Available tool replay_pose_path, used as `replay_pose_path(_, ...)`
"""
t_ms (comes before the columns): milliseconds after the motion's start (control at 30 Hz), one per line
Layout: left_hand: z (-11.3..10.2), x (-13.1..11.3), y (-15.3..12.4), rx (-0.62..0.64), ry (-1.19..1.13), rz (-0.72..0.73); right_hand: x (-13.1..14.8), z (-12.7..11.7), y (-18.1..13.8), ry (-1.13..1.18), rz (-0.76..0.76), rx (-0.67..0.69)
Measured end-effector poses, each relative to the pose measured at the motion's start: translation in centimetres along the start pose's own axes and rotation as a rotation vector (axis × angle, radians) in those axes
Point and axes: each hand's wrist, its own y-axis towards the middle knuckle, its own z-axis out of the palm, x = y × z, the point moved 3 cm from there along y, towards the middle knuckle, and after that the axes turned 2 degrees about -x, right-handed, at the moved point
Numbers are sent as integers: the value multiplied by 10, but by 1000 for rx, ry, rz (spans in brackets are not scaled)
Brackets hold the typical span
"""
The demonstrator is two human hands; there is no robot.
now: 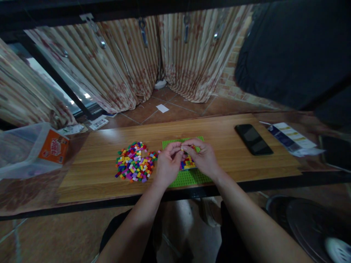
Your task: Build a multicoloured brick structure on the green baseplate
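Observation:
My left hand (170,163) and my right hand (202,156) meet over a green studded baseplate (189,178). Both are closed, thumbs and fingers pinched together at the tips. A tiny yellowish toy brick (182,148) shows between the fingertips, mostly covered by them. Below the hands, a patch of joined toy bricks (188,163) in red, yellow, blue and other colours sits on the baseplate, partly hidden by my fingers. Left of my left hand lies a loose pile of small multicoloured bricks (135,162).
A black phone (253,139) lies on the wooden board (219,128) at the right, with printed papers (293,137) beyond it. A clear plastic bin (27,149) with an orange label stands at the far left. Striped curtains (123,62) hang behind.

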Motion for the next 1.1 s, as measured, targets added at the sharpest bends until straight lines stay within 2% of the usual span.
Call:
replay_pose_path(100,-4,0,2,-14,17,4,-6,-14,3,-38,7,-24)
replay_pose_path(300,-26,0,8,-146,32,-12,-26,-40,0,-10,34,-51)
replay_pose_path(500,-28,2,8,-139,41,-1,-34,-37,-17,-156,59,36)
replay_pose_path(600,-27,3,8,-128,72,35,-33,-36,-21,-264,4,32)
replay_pose_path(733,-28,5,11,-130,142,87,-34,-36,-24,-278,-25,9)
replay_pose_path(833,-30,6,11,-144,192,114,-39,-35,-23,-178,68,-19)
replay_pose_path(1000,-31,5,9,-157,272,189,-49,-31,-22,193,389,-82)
replay_pose_path(1100,-29,3,8,-144,285,208,-48,-31,-19,295,465,-68)
